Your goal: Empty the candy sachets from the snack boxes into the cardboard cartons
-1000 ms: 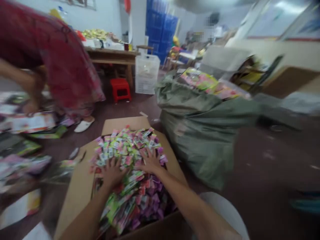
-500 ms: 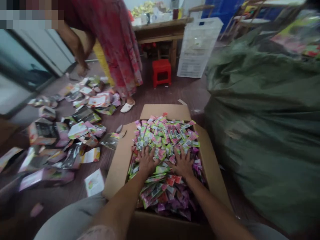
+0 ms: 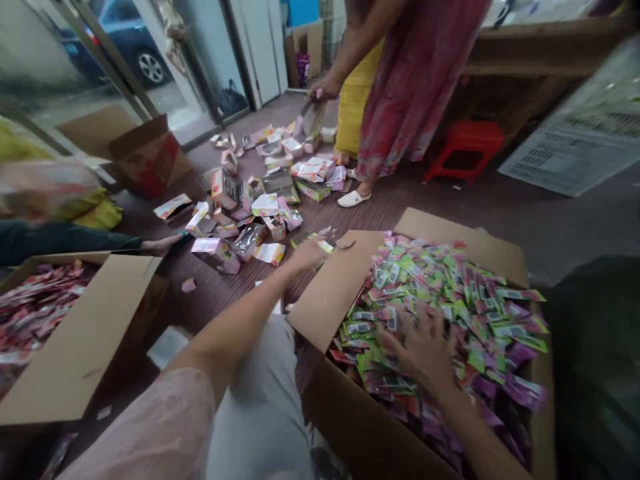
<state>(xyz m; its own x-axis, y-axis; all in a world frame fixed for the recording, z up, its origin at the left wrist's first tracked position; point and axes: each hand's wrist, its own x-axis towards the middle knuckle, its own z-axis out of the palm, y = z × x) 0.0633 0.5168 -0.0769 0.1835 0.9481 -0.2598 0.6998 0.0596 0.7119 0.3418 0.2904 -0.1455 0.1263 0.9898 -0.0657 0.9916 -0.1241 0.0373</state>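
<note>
A cardboard box point(image 3: 340, 277) with its flaps folded out is heaped with small green, pink and purple packets point(image 3: 425, 273). My right hand point(image 3: 425, 343) lies on the heap with its fingers spread, palm down and holding nothing. Outside the box, my left hand point(image 3: 307, 257) reaches over the floor just past the left flap. It is smeared by motion, right at a torn carton piece with a clear window point(image 3: 320, 241); whether its fingers grip the piece is unclear.
Opened small cartons point(image 3: 270, 193) litter the floor ahead. A person's hand point(image 3: 325, 87) holds packaging beside a yellow sack point(image 3: 357, 100). Another box of red packets point(image 3: 125, 280) stands at left, near someone's leg. A red stool point(image 3: 465, 143) and white crate point(image 3: 565, 147) are at right.
My view has swung left. My left hand has left the packets and moved out over the floor to the left; my right hand stays on the heap. The other person has lifted some packaging.
</note>
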